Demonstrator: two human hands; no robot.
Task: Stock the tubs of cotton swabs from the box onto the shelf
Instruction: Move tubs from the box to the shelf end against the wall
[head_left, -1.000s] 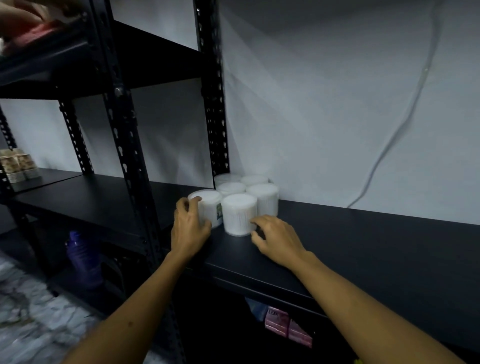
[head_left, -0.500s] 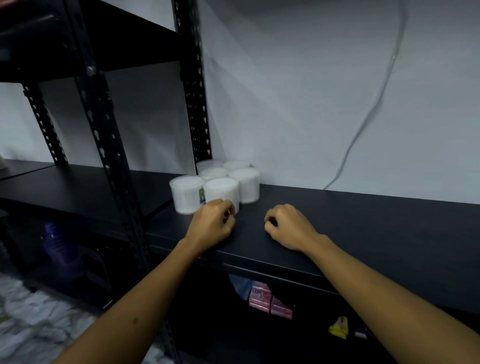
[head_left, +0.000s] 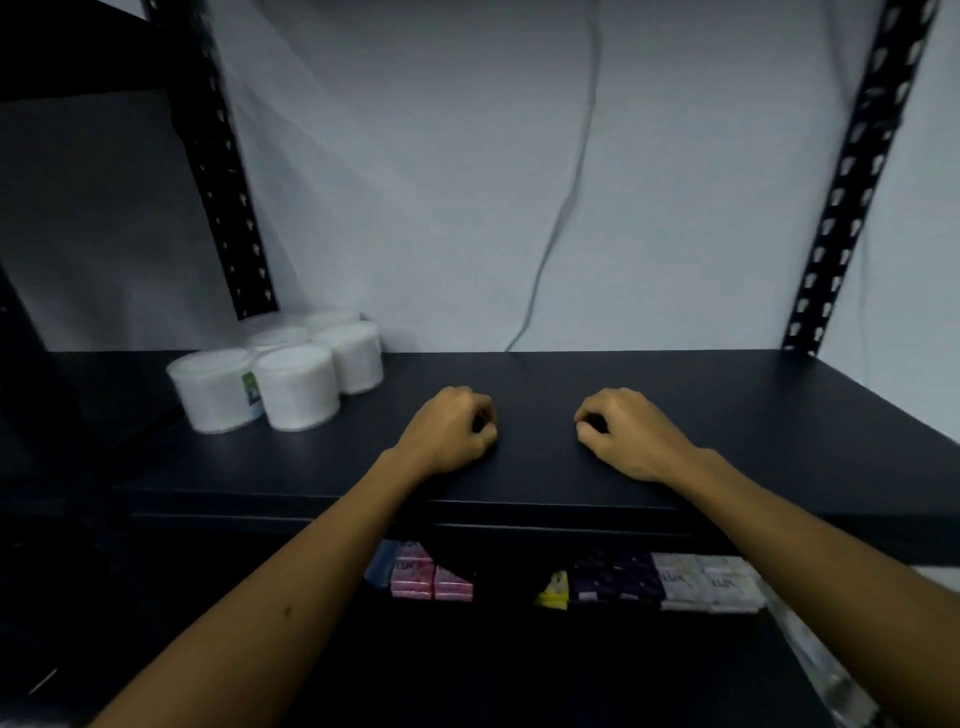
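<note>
Several white round tubs of cotton swabs (head_left: 296, 384) stand clustered at the back left of the black shelf (head_left: 753, 415), beside the rear upright. One front tub shows a green label. My left hand (head_left: 452, 431) rests on the shelf to the right of the tubs, fingers curled under, apart from them and holding nothing. My right hand (head_left: 623, 431) rests a little further right, also curled and empty. No box is in view.
Black perforated uprights stand at the left (head_left: 228, 208) and right (head_left: 852, 197). A grey cable (head_left: 566, 197) hangs down the white wall. On the lower shelf lie pink packets (head_left: 426, 579), a yellow item (head_left: 553, 590) and purple and white packets (head_left: 675, 579).
Both hands left the front tubs and drew back to the right, curling into fists on the shelf. The view shifted right, so the tubs now sit at the left.
</note>
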